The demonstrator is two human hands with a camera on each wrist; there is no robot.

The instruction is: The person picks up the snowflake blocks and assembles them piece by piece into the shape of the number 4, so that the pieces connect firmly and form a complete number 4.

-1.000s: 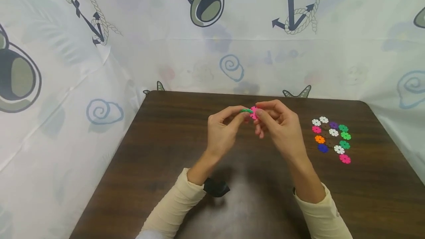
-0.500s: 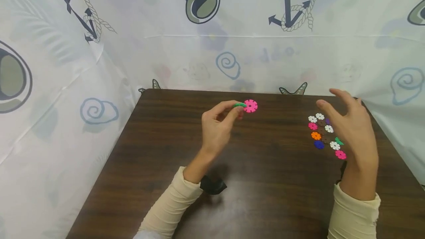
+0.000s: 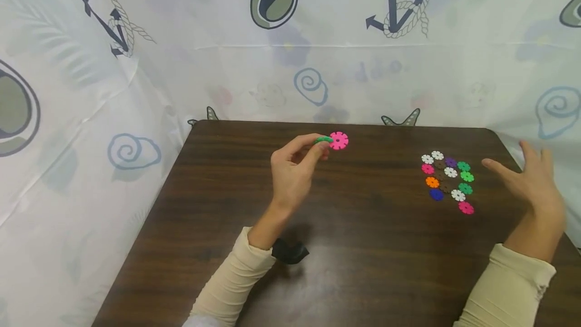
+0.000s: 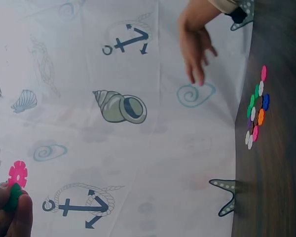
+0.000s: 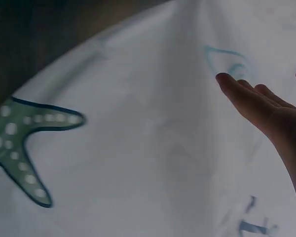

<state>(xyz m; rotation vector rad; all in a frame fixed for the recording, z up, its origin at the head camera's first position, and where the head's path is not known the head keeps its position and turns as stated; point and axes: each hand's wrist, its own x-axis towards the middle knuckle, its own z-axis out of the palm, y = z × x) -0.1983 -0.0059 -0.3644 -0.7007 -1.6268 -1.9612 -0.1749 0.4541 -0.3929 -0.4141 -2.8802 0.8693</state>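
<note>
The sleeved left arm (image 3: 233, 279) angles forward and inward, the left hand (image 3: 292, 168) raised with thumb and fingers (image 3: 301, 141) brought together in a pinch. The right arm (image 3: 508, 286), also sleeved, angles out to the right; the right hand (image 3: 531, 183) is spread, thumb well apart from the extended fingers.

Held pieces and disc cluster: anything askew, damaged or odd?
Nothing stands out. The left hand pinches the green disc, which seems slotted crosswise into the pink disc rather than bent or broken. The disc cluster lies loosely on the table with no visible breakage; fine cracks would not show.
</note>
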